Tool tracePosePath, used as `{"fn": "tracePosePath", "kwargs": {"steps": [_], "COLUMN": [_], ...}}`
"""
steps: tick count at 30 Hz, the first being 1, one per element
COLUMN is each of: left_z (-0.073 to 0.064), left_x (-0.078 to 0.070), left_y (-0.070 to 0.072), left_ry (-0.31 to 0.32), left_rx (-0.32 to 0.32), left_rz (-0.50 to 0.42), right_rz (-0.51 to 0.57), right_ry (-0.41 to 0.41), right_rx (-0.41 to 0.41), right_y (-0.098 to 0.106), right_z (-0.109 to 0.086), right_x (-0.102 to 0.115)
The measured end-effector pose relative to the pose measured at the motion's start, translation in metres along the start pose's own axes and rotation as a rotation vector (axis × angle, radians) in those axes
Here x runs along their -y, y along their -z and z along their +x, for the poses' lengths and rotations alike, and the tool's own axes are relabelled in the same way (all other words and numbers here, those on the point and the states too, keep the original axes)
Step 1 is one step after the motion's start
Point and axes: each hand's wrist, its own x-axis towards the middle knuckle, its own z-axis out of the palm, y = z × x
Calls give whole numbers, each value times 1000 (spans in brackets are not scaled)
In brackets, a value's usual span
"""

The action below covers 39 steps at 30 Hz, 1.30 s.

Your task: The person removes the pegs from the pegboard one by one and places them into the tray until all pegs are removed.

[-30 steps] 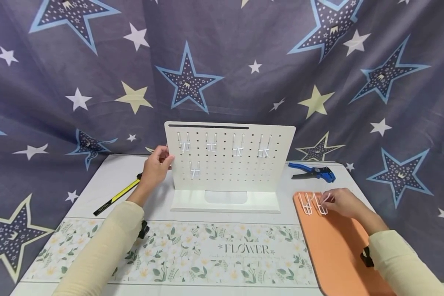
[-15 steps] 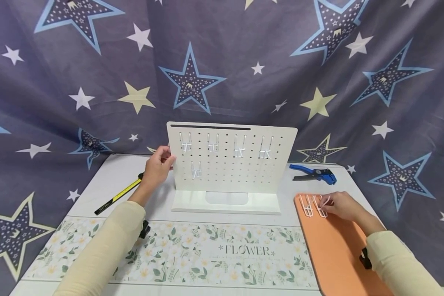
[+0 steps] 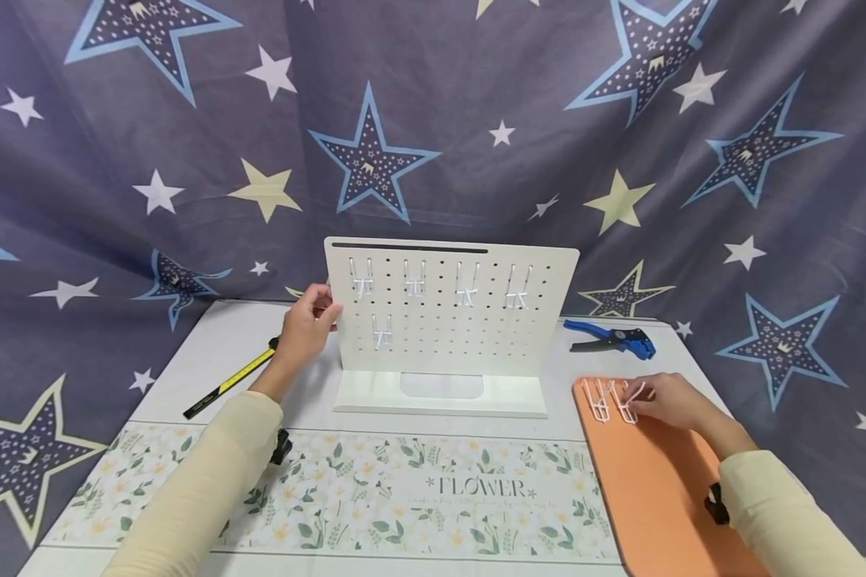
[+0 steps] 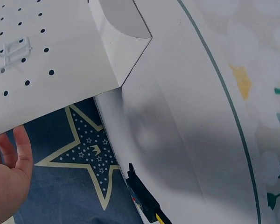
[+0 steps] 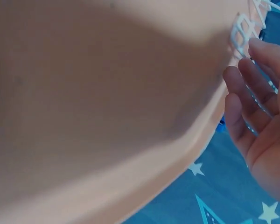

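Observation:
A white pegboard (image 3: 447,344) stands upright on its base, with several white wire hooks (image 3: 381,331) hung in its holes. My left hand (image 3: 306,324) grips its left edge, thumb on the front face; the other fingers are partly hidden behind. In the left wrist view, the fingers (image 4: 22,147) meet the board's edge. At the right, my right hand (image 3: 669,401) pinches a white wire hook (image 3: 625,412) at the far end of an orange board (image 3: 642,489). Another white hook (image 3: 597,412) lies just left of it. In the right wrist view, the pinched hook (image 5: 243,30) is partly covered by fingers.
Blue-and-black wire strippers (image 3: 609,338) lie behind the orange board. A black-and-yellow bar-shaped tool (image 3: 231,381) lies on the table left of the pegboard. A floral strip (image 3: 346,497) crosses the table's front, and a star-patterned curtain (image 3: 447,184) hangs behind.
The view shifts very slightly. Both hands stay in about the same places, the left on the pegboard's edge and the right at the hook on the orange board.

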Motion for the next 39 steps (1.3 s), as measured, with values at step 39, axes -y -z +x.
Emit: {"fn": "tracePosePath", "kwargs": {"steps": [39], "left_z": [-1], "left_x": [-2], "left_y": [-2], "left_ry": [20], "left_rx": [-1], "left_rz": [6], "right_rz": [78], "right_ry": [228], "right_rx": [-320], "right_y": [23], "right_z": [60], "right_x": [123]}}
